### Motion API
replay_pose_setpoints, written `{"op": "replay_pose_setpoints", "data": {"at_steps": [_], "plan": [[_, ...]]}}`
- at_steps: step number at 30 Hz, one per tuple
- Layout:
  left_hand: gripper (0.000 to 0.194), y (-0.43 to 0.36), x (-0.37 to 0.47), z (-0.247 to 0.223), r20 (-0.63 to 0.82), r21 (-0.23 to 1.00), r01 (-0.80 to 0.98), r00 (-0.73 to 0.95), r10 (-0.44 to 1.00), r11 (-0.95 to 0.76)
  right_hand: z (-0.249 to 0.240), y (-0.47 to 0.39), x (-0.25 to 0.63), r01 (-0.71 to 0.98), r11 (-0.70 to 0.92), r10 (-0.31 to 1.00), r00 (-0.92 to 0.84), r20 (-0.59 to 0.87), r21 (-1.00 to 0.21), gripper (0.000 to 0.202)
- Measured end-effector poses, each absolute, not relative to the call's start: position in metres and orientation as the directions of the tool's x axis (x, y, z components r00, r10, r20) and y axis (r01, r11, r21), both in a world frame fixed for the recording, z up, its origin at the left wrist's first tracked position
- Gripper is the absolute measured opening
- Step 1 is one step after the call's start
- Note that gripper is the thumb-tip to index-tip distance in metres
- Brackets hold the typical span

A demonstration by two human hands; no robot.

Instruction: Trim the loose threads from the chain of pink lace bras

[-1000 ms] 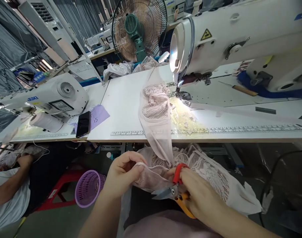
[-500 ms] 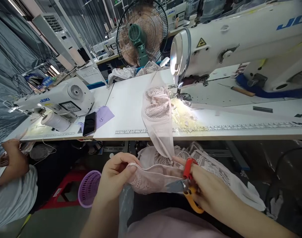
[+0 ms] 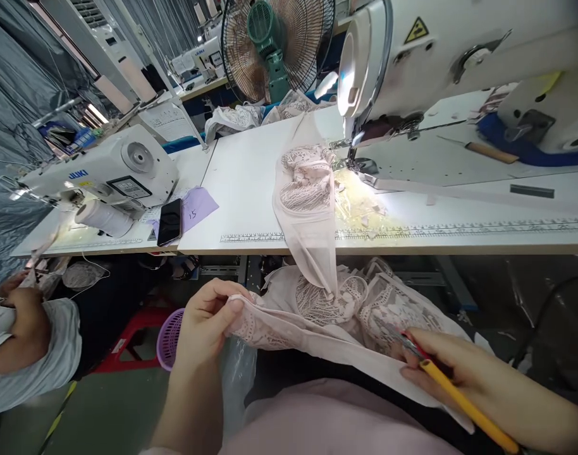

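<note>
My left hand pinches the edge of a pale pink lace bra piece between thumb and fingers, above my lap. From there the piece stretches right as a long plain band, passing by my right hand. My right hand grips scissors with red and orange handles, their blades pointing left; whether its fingertips also hold the band I cannot tell. A second bra piece lies beneath the sewing machine needle and hangs over the table edge. Behind my hands, more lace bra pieces are heaped.
A large sewing machine stands at the right of the white table. To the left are a phone, a purple paper and another machine. A co-worker's arm, a purple basket and a fan are around.
My right hand with the scissors has moved right, away from the bra piece's middle. The band now lies stretched out. My left hand keeps its pinch, and the view has shifted slightly.
</note>
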State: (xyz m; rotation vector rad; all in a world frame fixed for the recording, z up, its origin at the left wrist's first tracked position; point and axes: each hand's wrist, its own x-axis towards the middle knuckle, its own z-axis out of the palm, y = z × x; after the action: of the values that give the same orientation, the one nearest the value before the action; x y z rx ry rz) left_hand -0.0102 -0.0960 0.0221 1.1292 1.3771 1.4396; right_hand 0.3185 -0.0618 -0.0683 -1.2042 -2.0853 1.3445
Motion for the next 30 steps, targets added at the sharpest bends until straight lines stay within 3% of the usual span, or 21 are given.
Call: {"op": "replay_pose_setpoints", "data": {"at_steps": [3,7,11,14,22,30], "plan": [[0.017,-0.095,-0.011,0.024,0.076,0.997,0.048,-0.272,0.959,-0.065,-0.07,-0.063,0.32,0.466,0.041,0.714,-0.632,-0.3,-0.884,0.028],[0.014,-0.098,-0.015,0.026,0.081,0.996,0.067,-0.258,0.963,-0.066,-0.073,-0.068,0.314,0.381,-0.103,0.754,-0.572,-0.322,-0.919,0.033],[0.012,-0.102,-0.021,0.025,0.044,0.997,0.068,-0.29,0.956,-0.026,-0.079,-0.071,0.311,0.384,-0.004,0.895,-0.41,-0.174,-0.923,0.032],[0.017,-0.101,-0.022,0.022,-0.036,0.998,0.044,-0.338,0.941,0.054,-0.083,-0.072,0.314,0.418,0.075,0.927,-0.364,-0.092,-0.905,0.027],[0.025,-0.099,-0.022,0.015,-0.178,0.98,0.011,-0.393,0.902,0.198,-0.072,-0.076,0.332,0.388,0.122,0.915,-0.4,-0.047,-0.913,0.015],[0.025,-0.087,-0.033,-0.009,-0.254,0.966,-0.063,-0.399,0.881,0.25,-0.085,-0.064,0.334,0.324,0.011,0.955,-0.282,-0.086,-0.946,0.024]]}}
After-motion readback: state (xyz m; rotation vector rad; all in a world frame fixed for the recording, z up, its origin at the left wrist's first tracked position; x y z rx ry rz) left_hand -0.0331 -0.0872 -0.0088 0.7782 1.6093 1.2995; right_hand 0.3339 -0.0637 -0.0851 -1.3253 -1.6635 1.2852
